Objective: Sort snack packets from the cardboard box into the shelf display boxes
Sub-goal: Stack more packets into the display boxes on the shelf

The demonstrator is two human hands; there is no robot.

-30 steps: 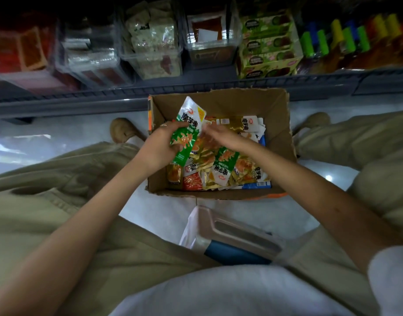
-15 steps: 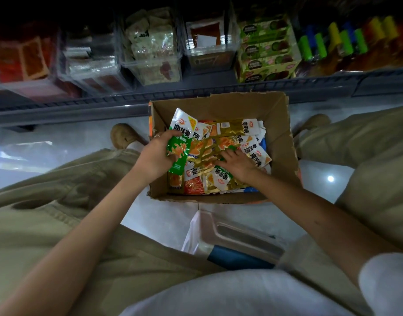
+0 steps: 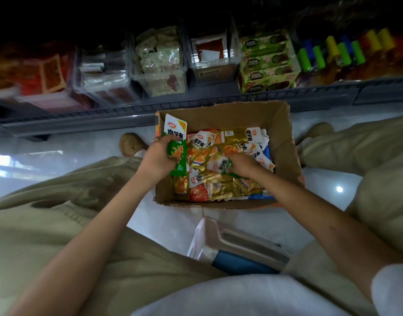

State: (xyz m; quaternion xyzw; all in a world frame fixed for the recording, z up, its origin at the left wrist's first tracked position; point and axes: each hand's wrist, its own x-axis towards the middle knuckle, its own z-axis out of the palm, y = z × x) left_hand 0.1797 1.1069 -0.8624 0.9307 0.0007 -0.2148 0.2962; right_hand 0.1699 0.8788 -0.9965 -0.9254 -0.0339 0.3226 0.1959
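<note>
Head view, looking down.

Counts: one cardboard box, two hands, three clear plastic display boxes, three stacked green cartons, two tan shoes.

The cardboard box is brown corrugated board, rectangular and open-topped, with ragged torn edges. It stands on the pale glossy floor, between the person's knees and just in front of the grey shelf. Inside is a loose heap of snack packets: flat, glossy foil sachets in gold, orange, red and white. They overlap too much for a count.

Left hand: grip clenched around a green packet with a white top. The packet stands upright over the box's left wall. I cannot tell whether it is one sachet or a thin stack. There is one ring on a finger.

Right hand: low in the heap, grip curled on a white-and-green packet. The packet is motion-blurred and its print is unreadable.

On the shelf, the clear boxes are rigid and transparent with rounded corners, and they sit side by side. The middle one holds pale crinkled pouches. The cartons are just to their right. Beyond the cartons are cylindrical caps in green, yellow and blue, too blurred to count.

The trousers are khaki woven cloth.
</note>
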